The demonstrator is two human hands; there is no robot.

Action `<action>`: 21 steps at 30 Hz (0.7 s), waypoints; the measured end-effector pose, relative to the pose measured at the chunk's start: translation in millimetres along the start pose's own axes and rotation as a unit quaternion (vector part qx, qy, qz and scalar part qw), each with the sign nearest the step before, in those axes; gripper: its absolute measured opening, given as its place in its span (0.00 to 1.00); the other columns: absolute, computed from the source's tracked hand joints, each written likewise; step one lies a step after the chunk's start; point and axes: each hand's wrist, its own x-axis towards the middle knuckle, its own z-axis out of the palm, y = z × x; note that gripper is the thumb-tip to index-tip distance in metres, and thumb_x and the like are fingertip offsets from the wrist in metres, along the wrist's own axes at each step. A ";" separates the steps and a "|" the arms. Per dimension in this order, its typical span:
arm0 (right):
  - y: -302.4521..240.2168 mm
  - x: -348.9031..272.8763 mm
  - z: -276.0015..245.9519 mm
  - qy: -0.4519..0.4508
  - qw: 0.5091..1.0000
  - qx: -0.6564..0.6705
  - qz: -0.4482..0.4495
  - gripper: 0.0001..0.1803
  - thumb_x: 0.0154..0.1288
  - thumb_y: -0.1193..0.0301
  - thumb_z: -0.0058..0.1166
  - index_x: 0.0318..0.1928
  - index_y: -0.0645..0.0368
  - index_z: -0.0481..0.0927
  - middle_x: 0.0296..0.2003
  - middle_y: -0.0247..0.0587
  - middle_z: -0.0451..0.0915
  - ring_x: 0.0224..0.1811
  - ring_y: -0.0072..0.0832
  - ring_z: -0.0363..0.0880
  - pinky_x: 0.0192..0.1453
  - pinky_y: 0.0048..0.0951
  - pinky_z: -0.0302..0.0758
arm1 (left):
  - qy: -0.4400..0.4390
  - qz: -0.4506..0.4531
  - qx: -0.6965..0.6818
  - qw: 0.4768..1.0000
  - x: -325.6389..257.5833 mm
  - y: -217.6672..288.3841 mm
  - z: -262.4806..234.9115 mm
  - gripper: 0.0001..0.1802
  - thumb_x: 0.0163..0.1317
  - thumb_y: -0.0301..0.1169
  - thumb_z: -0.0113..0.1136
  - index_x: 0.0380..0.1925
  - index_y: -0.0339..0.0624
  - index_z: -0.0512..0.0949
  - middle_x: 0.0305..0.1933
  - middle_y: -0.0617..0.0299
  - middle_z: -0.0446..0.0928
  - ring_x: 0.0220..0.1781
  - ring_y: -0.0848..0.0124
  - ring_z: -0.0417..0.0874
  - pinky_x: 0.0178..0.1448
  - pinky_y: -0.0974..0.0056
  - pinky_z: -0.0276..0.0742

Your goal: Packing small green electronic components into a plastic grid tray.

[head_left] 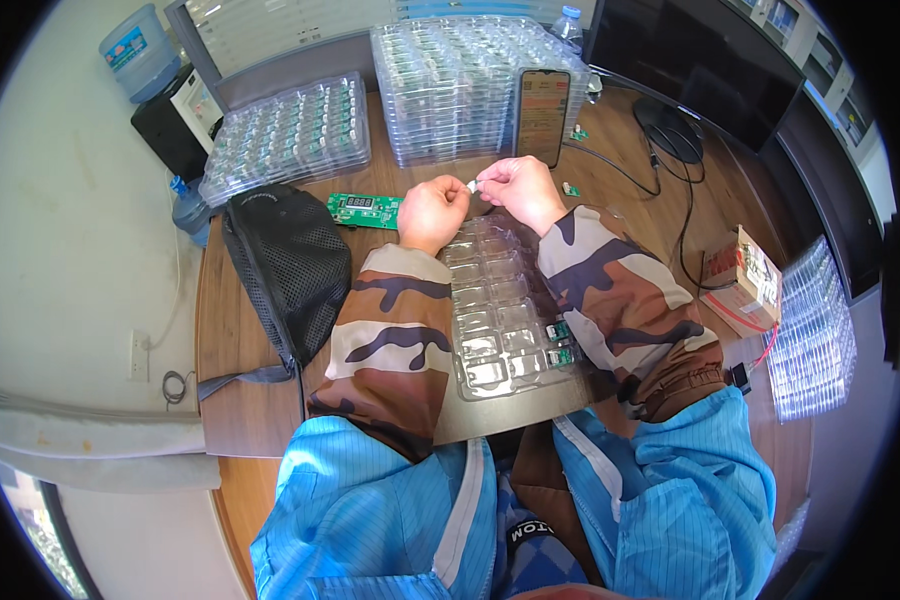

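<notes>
My left hand (434, 213) and my right hand (523, 190) meet above the far end of a clear plastic tray, fingers pinched together. Between the fingertips is a small white piece (473, 186), too small to name for sure; both hands seem to grip it. Beside my left hand, partly covered by it, lies a green circuit board (362, 210) with a black digit display. Below my forearms sits the clear tray (490, 345) of moulded pockets. Small green circuit boards (559, 356) fill a few pockets near its right front corner.
At the back stand a tall stack of clear trays (440, 95), a phone (542, 120) and a monitor (695, 60). Filled trays (290, 130) and a black mesh bag (285, 270) lie left. Right are cables (685, 215), a cardboard box (741, 282) and more stacked trays (813, 335).
</notes>
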 end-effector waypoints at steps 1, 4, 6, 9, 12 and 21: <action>-3.0 -2.9 -5.2 -0.023 1.000 -0.014 0.011 0.08 0.50 0.75 0.56 0.33 0.64 0.79 0.25 0.43 0.80 0.25 0.22 0.79 0.28 0.21 0.75 | -0.003 0.005 0.000 1.000 -0.2 0.6 0.5 0.09 0.52 0.36 0.56 0.24 0.42 0.78 0.18 0.63 0.77 0.18 0.76 0.76 0.25 0.69 0.69; -12.3 -21.4 -31.7 -0.016 0.995 -0.079 -0.050 0.12 0.51 0.72 0.57 0.37 0.63 0.77 0.28 0.43 0.80 0.28 0.24 0.79 0.32 0.23 0.75 | -0.013 0.008 0.006 1.000 -0.9 -1.1 -0.4 0.10 0.52 0.36 0.57 0.25 0.41 0.78 0.18 0.63 0.77 0.19 0.75 0.76 0.25 0.70 0.69; -21.0 -50.4 -62.1 -0.025 0.985 -0.091 -0.148 0.16 0.52 0.67 0.57 0.40 0.62 0.74 0.30 0.42 0.79 0.31 0.28 0.78 0.36 0.27 0.74 | -0.005 0.000 -0.010 1.000 -2.7 -4.5 -2.8 0.10 0.50 0.39 0.56 0.24 0.46 0.78 0.20 0.60 0.77 0.23 0.64 0.79 0.27 0.63 0.71; -34.5 -124.1 -122.2 -0.052 0.969 -0.223 -0.090 0.10 0.53 0.68 0.54 0.32 0.62 0.76 0.26 0.44 0.77 0.27 0.35 0.77 0.32 0.29 0.71 | -0.001 0.008 0.000 1.000 -7.0 -2.5 -7.8 0.10 0.51 0.39 0.55 0.24 0.46 0.78 0.20 0.61 0.77 0.22 0.65 0.78 0.27 0.63 0.71; -27.8 -199.2 -181.3 0.023 0.906 -0.423 -0.016 0.06 0.50 0.69 0.54 0.27 0.58 0.78 0.25 0.45 0.76 0.29 0.40 0.76 0.32 0.35 0.71 | -0.012 0.001 0.009 1.000 -7.1 3.2 -8.6 0.10 0.52 0.37 0.56 0.25 0.42 0.78 0.19 0.64 0.77 0.21 0.76 0.77 0.27 0.70 0.69; 22.4 -293.1 -210.5 0.046 0.710 -0.683 0.165 0.12 0.44 0.74 0.52 0.34 0.56 0.75 0.34 0.40 0.72 0.40 0.36 0.70 0.39 0.32 0.69 | -0.022 0.020 -0.012 0.999 -5.9 1.5 -8.0 0.08 0.52 0.34 0.55 0.25 0.41 0.77 0.18 0.64 0.76 0.19 0.76 0.75 0.25 0.70 0.68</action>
